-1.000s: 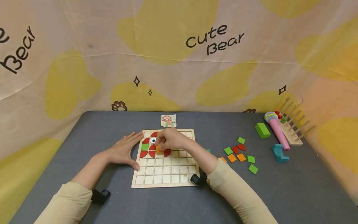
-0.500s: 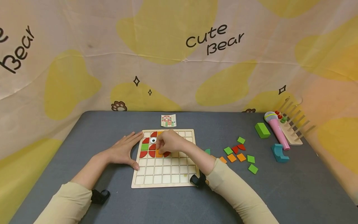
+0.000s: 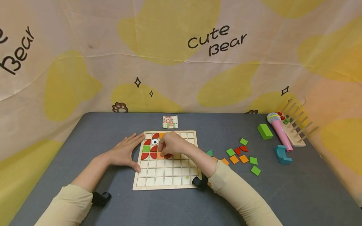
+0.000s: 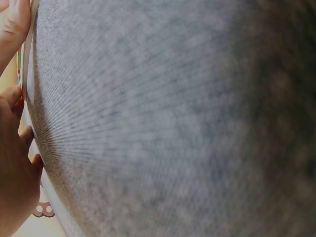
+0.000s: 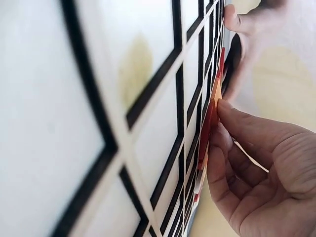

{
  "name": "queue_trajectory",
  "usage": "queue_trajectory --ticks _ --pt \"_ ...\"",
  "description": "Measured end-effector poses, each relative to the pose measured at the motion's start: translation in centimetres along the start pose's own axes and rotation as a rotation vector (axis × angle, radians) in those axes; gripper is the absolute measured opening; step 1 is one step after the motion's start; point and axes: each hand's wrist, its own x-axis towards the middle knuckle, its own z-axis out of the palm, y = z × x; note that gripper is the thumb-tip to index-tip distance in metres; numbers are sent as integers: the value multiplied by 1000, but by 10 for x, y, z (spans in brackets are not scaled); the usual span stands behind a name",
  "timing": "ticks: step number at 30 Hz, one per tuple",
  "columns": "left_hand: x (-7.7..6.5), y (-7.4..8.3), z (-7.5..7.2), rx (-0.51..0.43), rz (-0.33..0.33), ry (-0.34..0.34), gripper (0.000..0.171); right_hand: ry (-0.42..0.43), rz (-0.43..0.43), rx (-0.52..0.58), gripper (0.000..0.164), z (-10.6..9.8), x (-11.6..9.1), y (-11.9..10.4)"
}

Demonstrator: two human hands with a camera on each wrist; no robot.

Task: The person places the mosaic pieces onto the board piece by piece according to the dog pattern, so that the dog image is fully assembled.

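Observation:
A wooden grid board lies on the dark table. My left hand rests along its left edge, fingers and thumb spread. My right hand is over the upper middle of the grid, fingers curled. Its thumb and finger pinch an orange square tile down at its cell. Red quarter-round tiles, a green square tile and a round eye tile fill cells on the left. A red tile sits beside the fingertips in the right wrist view. The right hand hides several upper cells.
A small pattern card lies beyond the board. To the right are loose green, orange and red tiles. Farther right are a green block, a teal curved block, a pink toy microphone and a pegged stand.
My right hand has moved slightly toward me, and the orange tile at its fingertips has come down into the cell beside the red tiles. My left hand has stayed still.

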Motion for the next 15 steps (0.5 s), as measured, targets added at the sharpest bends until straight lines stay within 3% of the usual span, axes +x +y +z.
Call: queue_trajectory --ticks 15 --pt "0 1 0 2 -3 1 137 -3 -47 -3 6 -2 -1 0"
